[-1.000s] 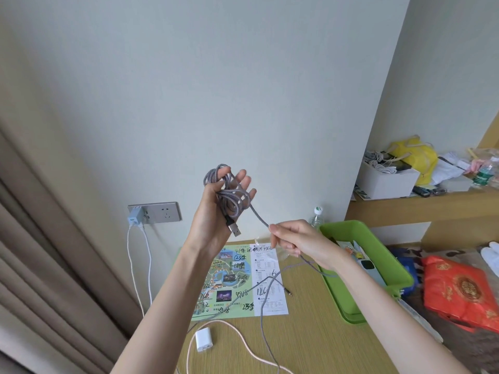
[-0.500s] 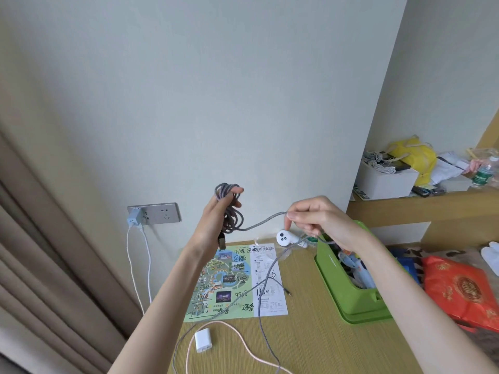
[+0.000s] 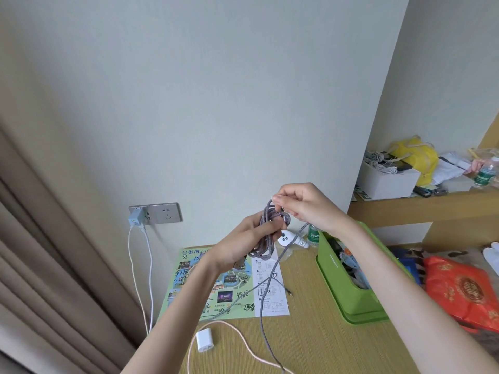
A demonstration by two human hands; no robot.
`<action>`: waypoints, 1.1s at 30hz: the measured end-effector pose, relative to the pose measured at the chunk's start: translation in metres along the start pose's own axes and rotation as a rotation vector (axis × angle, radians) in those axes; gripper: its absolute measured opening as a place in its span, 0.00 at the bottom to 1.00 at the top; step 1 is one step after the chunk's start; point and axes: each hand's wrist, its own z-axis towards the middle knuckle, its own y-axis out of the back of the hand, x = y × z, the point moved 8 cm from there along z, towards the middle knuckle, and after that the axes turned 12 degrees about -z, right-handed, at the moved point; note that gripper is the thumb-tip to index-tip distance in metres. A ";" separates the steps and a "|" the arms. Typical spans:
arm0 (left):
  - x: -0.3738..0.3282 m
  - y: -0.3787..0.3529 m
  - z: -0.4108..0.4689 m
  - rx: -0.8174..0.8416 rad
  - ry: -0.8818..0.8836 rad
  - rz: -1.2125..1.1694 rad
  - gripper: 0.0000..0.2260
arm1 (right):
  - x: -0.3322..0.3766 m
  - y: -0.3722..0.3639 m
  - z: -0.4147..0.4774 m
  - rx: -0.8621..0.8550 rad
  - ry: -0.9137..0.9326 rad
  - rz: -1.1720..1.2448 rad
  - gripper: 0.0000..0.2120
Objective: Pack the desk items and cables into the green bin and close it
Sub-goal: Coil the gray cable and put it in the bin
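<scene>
Your left hand (image 3: 241,240): fingers curled round cable (image 3: 265,247) coil; right hand (image 3: 303,206): fingers pinch top loop; bin (image 3: 348,298) right of fingers.

We have only one view, a wide-angle camera worn on the head. It looks forward and down over the light wooden desk top (image 3: 310,336) toward the pale wall (image 3: 243,103). The left hand (image 3: 237,244) and right hand (image 3: 302,206), holding the grey braided cable (image 3: 266,247), are near the lens, at centre; the green plastic bin (image 3: 348,292) lies at 5 o'clock.
</scene>
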 end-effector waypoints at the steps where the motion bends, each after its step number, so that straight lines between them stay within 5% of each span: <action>1: -0.001 -0.001 0.000 0.006 0.003 -0.016 0.07 | -0.005 0.000 0.000 -0.010 -0.012 0.002 0.07; 6: -0.001 -0.002 -0.001 0.015 0.042 -0.029 0.05 | -0.021 -0.015 -0.008 0.211 -0.072 0.048 0.07; 13: 0.015 0.011 -0.001 -0.105 0.171 -0.042 0.13 | -0.019 -0.011 -0.002 0.134 -0.008 -0.136 0.08; 18: 0.016 0.000 -0.006 0.008 0.205 0.111 0.09 | -0.017 -0.010 -0.001 0.161 -0.022 -0.162 0.11; 23: 0.007 0.020 -0.005 -0.167 0.138 0.088 0.11 | -0.028 -0.001 -0.006 0.079 -0.038 -0.206 0.18; 26: -0.001 0.044 -0.006 -0.299 0.073 -0.111 0.09 | -0.043 0.004 -0.014 0.042 -0.072 -0.064 0.13; 30: -0.012 0.055 -0.003 -0.347 0.005 -0.215 0.10 | -0.052 -0.007 -0.020 0.040 -0.061 0.467 0.09; 33: -0.015 0.052 0.001 -0.342 -0.024 -0.287 0.12 | -0.047 -0.005 -0.016 -0.084 -0.027 0.376 0.09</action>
